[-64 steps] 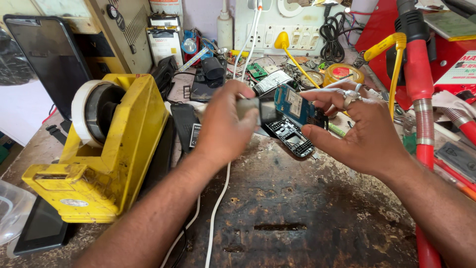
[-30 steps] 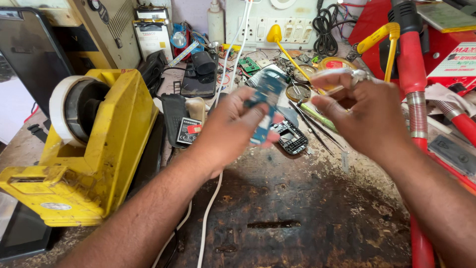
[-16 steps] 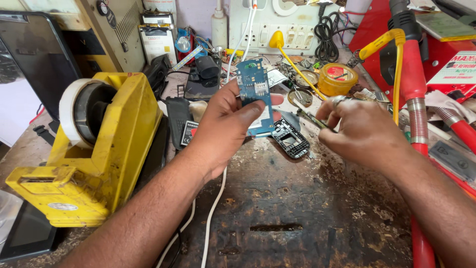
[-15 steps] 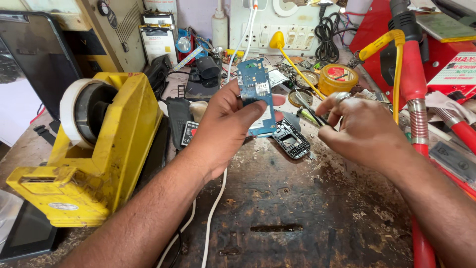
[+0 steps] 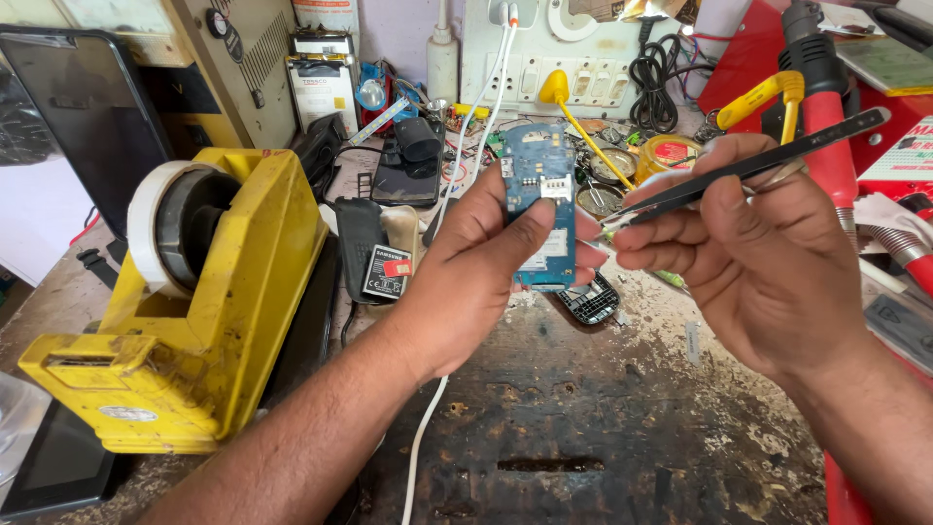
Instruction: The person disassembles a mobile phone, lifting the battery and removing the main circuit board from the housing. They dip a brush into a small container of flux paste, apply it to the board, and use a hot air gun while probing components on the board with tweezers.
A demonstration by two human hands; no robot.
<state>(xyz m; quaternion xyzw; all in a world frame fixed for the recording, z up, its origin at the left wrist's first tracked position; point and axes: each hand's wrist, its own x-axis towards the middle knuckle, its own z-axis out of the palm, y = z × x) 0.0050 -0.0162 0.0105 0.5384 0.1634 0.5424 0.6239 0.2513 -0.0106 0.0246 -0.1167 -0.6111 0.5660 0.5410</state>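
Head view: left hand (image 5: 476,282) grips a blue circuit board (image 5: 540,206) upright, long axis vertical; right hand (image 5: 768,262) pinches black tweezers (image 5: 748,167), tips pointing left at it.

We see scarred dark workbench (image 5: 603,437) beneath fingers, white switchboard (image 5: 573,49) on wall beyond fingertips, daylight bright.

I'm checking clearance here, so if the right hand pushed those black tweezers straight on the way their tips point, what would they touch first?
Most likely the blue circuit board held upright in the left hand: the right hand aims the black metal tweezers leftward at its edge, though depth is unclear.
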